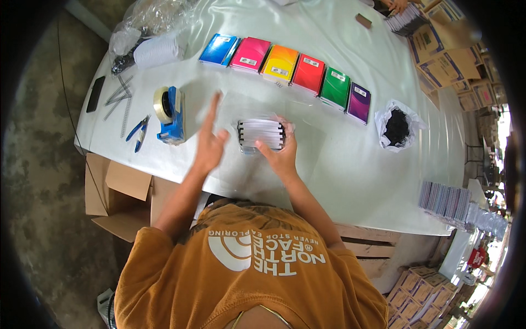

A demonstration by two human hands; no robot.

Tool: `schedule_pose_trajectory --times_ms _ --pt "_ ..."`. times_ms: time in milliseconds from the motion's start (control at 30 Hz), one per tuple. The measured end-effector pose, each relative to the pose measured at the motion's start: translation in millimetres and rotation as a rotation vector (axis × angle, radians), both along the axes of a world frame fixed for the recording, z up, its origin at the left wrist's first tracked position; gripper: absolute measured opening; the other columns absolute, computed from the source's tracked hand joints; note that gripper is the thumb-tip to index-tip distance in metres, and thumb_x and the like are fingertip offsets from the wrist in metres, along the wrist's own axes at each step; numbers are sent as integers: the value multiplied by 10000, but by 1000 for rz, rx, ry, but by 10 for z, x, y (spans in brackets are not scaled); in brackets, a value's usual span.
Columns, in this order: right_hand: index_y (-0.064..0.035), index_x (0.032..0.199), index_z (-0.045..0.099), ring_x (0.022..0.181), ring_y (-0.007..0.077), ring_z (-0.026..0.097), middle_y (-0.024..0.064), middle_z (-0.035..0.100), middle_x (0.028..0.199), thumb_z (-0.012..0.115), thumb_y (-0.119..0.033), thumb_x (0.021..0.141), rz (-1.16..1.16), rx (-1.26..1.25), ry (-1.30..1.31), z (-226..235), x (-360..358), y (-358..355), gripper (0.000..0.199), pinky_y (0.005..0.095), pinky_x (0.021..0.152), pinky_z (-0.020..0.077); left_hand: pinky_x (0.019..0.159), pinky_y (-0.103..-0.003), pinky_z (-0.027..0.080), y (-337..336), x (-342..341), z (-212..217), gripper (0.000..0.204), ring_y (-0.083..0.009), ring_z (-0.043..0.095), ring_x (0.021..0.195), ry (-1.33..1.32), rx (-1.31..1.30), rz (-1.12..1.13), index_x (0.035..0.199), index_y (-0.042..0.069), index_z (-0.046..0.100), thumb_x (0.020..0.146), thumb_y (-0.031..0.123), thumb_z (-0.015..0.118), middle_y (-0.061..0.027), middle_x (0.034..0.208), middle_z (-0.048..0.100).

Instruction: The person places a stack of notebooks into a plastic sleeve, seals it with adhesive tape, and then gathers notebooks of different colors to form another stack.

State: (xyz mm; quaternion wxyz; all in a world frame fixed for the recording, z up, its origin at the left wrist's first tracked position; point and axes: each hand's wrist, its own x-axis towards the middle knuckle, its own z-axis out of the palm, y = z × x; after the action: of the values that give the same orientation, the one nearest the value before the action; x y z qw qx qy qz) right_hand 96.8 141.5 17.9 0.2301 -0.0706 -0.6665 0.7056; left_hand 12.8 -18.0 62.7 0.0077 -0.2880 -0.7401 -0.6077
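Note:
In front of me a bundle of small notebooks (257, 134) stands with its white page edges up, dark bits along its two ends and clear plastic film around it. My right hand (281, 152) grips the bundle's right side, thumb across the near edge. To the left of it, my left hand (210, 147) is held apart from the bundle with fingers stretched out and nothing in it. A blue tape dispenser (176, 118) with a roll of clear tape stands left of that hand. Blue-handled pliers (137, 133) lie farther left.
Spiral notebooks in several colours (279, 63) form a row beyond the bundle. Wire spirals (125, 104) and a phone (96, 94) lie at left; a white bag of black pieces (396, 127) sits right. An open cardboard box (123, 192) is below the table's left edge. Another person's hand (399, 6) shows far right.

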Motion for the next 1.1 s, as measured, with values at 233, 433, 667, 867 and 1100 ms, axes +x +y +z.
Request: schedule_pose_trajectory --times_ms 233,433,667,867,1100 --pt "-10 1157 531 888 151 555 104 585 958 589 -139 873 -275 13 -76 10 -78 -139 318 293 781 446 1074 -432 216 301 699 -316 361 -268 307 1333 212 -387 232 1244 44 542 906 173 535 -139 1374 435" --pt "-23 1305 444 1146 256 400 135 423 1256 620 -160 831 -429 905 -187 64 155 -127 524 457 969 289 1080 -510 54 296 661 -66 622 -281 359 1293 437 -652 16 1357 22 377 927 470 403 -120 1363 451" --pt "-41 1184 570 1160 198 486 46 558 1206 553 -44 797 -250 1141 33 163 290 -202 387 400 1031 305 1089 -488 134 191 222 231 803 -319 413 1257 -18 -309 -116 1410 -27 179 876 467 518 -190 1333 456" --pt "-32 1084 621 1147 209 502 63 552 1193 546 -2 780 -255 1112 129 74 238 -106 314 376 950 408 939 -425 422 376 -174 27 132 -237 626 990 233 -487 -181 914 74 694 822 145 633 -60 1007 680" --pt "-35 1277 436 1165 231 516 90 586 1162 573 68 775 -407 635 225 48 181 -236 531 382 919 399 1041 -464 309 276 397 -35 262 -204 564 1133 584 -574 22 1044 114 660 790 58 640 -74 1122 641"
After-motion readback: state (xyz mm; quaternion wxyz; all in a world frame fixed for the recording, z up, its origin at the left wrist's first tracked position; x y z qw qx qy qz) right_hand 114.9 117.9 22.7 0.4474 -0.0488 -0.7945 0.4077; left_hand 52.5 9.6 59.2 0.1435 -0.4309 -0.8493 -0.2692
